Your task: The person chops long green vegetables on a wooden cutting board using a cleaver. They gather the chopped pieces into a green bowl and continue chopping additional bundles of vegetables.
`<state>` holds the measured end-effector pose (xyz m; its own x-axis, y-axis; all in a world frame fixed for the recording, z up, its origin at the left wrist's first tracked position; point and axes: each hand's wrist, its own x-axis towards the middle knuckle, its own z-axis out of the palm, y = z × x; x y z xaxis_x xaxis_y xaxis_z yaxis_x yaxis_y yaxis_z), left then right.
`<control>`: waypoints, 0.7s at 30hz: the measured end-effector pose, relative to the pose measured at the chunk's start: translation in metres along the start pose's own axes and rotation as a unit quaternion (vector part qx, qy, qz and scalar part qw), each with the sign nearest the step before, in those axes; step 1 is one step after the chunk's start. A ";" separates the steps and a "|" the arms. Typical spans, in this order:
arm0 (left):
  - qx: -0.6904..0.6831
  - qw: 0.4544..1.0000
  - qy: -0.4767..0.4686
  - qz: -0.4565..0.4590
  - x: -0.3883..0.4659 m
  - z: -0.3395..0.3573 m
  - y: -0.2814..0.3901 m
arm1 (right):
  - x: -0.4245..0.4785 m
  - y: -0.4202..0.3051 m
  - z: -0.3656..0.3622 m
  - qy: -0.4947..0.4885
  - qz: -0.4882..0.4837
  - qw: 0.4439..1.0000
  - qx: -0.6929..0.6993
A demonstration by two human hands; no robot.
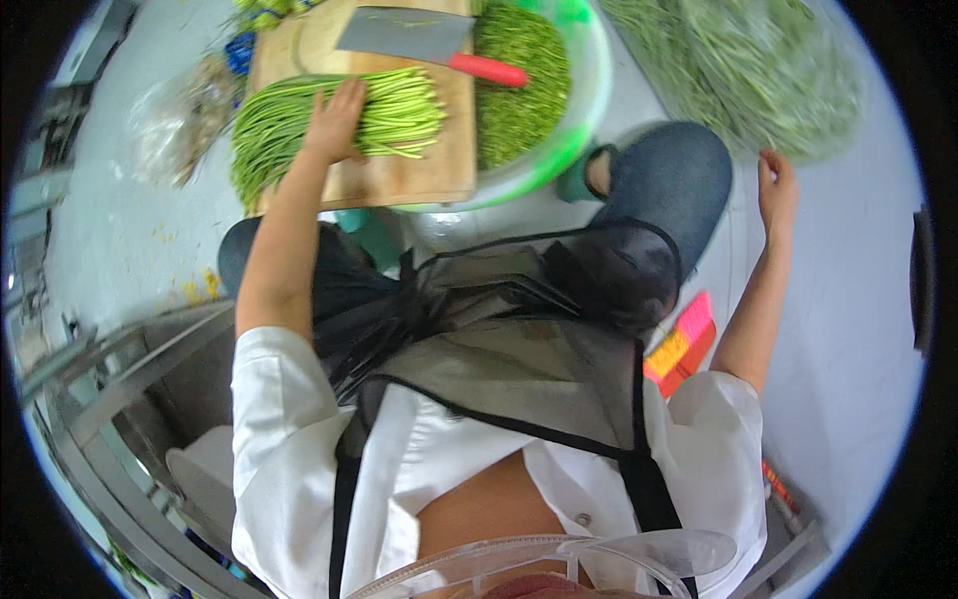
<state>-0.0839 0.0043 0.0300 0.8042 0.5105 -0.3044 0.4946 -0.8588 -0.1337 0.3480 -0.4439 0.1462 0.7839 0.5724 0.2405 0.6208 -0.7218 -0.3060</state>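
Note:
A bundle of long green stems, like garlic scapes or chives (400, 112), lies across a wooden cutting board (449, 168). My left hand (337, 120) rests on top of the bundle, fingers spread. Above it on the board is a cleaver (408, 34) with a red handle that juts over a tub (591, 97). Chopped green pieces (524, 90) fill the tub, whose rim is green and white; the board sits across one side of it. On the right, my right hand (778, 180) is at the near edge of a clear plastic bag of long greens (763, 82); whether its fingers grip the bag is unclear.
At the left, a clear plastic bag (161, 135) lies on the floor. More green bunches with blue ties (262, 15) are at the board's far corner. Metal rack bars (150, 359) stand at the lower left. A pink, yellow and red packet (681, 344) lies by my right thigh.

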 end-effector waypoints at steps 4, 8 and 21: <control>-0.005 1.000 0.004 -0.004 0.000 0.000 -0.006 | 0.032 -0.177 0.064 -0.115 -0.151 0.968 0.167; -0.077 0.997 0.019 0.003 0.008 0.008 -0.013 | 0.018 -0.285 0.188 -0.240 -0.262 0.932 0.074; -0.104 0.993 0.038 0.045 0.044 0.014 -0.044 | 0.028 -0.318 0.287 -0.259 -0.270 0.925 -0.066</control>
<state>-0.0751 0.0639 0.0093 0.8665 0.4413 -0.2332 0.4712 -0.8774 0.0905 0.1719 -0.0862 -0.0144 0.2745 0.9483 -0.1595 0.9433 -0.2977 -0.1467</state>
